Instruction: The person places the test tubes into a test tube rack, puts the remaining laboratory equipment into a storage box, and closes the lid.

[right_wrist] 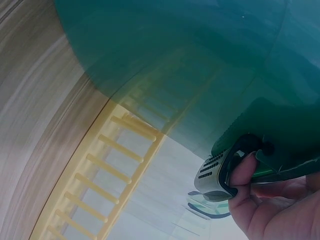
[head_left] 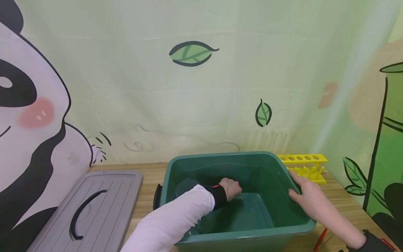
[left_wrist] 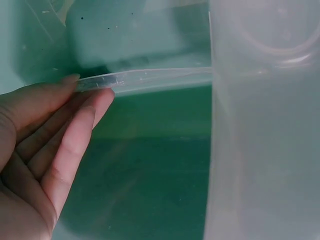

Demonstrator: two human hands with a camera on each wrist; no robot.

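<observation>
My left hand (head_left: 231, 189) reaches down inside a deep green plastic bin (head_left: 242, 232). In the left wrist view, its thumb and fingers pinch the end of a thin clear strip (left_wrist: 145, 76). That strip runs across to a translucent plastic container (left_wrist: 265, 150), whose full shape is cut off by the frame; from the head, a rounded see-through part (head_left: 186, 187) shows behind the sleeve. With my right hand (head_left: 310, 197) I grip the bin's right rim. The right wrist view has its fingers beside a grey-and-black side latch (right_wrist: 215, 172).
A grey ribbed lid (head_left: 104, 210) with a black handle lies left of the bin. Behind the right rim stands a yellow test tube rack (head_left: 302, 159) with clear tubes (head_left: 274, 140). A red, thin object (head_left: 320, 239) lies at the front right. A printed cloth hangs behind.
</observation>
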